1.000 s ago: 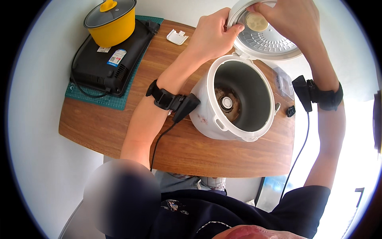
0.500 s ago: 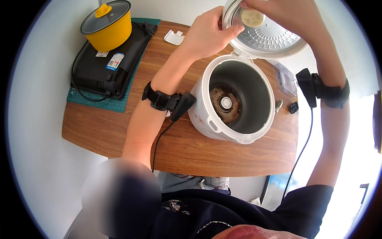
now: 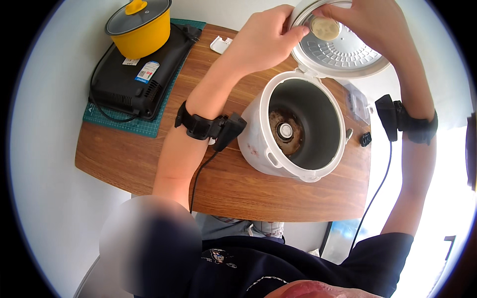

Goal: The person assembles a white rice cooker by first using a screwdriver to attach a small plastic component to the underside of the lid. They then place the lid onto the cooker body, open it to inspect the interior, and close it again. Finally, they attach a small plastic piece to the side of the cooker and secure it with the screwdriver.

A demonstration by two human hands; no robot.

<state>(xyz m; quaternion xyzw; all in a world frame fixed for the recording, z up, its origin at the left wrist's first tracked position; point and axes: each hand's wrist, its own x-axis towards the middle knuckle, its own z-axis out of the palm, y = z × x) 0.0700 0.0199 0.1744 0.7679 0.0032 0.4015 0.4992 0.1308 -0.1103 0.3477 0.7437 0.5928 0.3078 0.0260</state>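
A yellow pot (image 3: 141, 37) sits on a black appliance (image 3: 121, 84) along the table's (image 3: 238, 203) left edge, left hand (image 3: 268, 38) clamps the raised lid's (image 3: 345, 57) left rim, open cooker (image 3: 256, 149) stands toward the right edge, right hand (image 3: 375, 22) touches the lid, its grip indeterminable.

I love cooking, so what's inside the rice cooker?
The rice cooker has grey walls, a brown-stained bottom and a pale round disc in the middle. Its left rim covers part of the inside.
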